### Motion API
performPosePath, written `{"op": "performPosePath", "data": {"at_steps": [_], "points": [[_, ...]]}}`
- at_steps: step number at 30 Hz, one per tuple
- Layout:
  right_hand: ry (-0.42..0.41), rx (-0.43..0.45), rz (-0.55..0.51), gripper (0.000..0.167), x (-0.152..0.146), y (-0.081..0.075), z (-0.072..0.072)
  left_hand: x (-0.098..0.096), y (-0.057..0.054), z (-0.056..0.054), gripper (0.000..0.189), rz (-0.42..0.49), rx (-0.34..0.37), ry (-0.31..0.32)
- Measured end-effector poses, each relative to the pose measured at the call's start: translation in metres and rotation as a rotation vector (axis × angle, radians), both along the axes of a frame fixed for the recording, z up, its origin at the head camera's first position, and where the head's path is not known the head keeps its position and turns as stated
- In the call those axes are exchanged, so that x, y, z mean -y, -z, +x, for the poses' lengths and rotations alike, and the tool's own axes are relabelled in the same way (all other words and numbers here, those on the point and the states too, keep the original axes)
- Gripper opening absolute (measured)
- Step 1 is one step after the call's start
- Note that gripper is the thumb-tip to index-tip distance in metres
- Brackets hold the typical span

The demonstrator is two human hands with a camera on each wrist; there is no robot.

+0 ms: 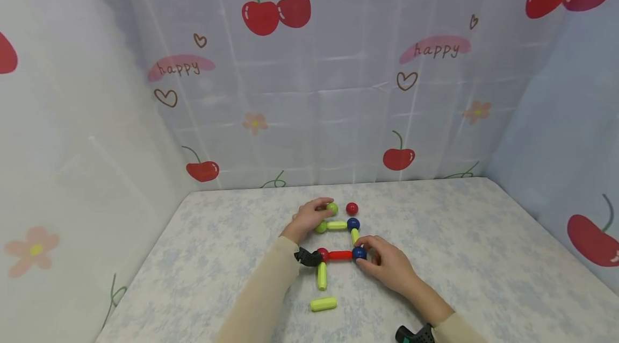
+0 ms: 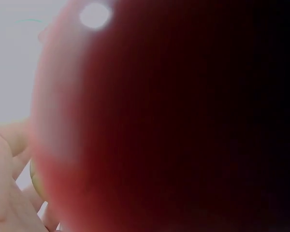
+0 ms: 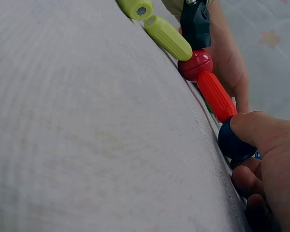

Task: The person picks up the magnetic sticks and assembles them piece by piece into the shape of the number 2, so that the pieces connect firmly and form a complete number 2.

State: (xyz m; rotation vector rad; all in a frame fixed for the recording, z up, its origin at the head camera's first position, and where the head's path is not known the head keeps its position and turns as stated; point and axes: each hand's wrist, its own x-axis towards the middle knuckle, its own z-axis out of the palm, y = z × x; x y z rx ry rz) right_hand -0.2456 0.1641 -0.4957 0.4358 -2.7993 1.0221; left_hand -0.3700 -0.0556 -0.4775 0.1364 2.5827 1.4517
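Ball-and-rod frame (image 1: 340, 255) lies on the table (image 1: 217, 257), its eight-o'clock red ball (image 1: 323, 255) partly covered by a black wrist camera (image 1: 308, 257). The right hand (image 1: 387, 265) pinches the glossy blue ball (image 1: 359, 254) at four o'clock; the left hand (image 1: 307, 219) grips a lime-green ball (image 1: 332, 208) toward twelve. Rods (image 3: 168, 37) are ridged, lime and red.

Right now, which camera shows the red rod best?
The right wrist view: the red rod is large there, its ridges clear, between the red ball and the blue ball. The head view shows it smaller; the left wrist view, mostly blurred red ball, shows none.
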Motion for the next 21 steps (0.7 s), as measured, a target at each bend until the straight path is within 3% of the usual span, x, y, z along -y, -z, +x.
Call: {"op": "performPosePath", "data": {"at_steps": [11,21], "points": [[0.02,-0.002,0.001,0.029,0.0008,0.0025,-0.0013,-0.0005,-0.0003,0.0022,0.024,0.013,-0.062,-0.047],[0.023,0.0,-0.005,0.029,0.0008,0.0024,0.0003,0.0016,0.0027,0.002,0.025,0.04,-0.05,-0.044]]}}
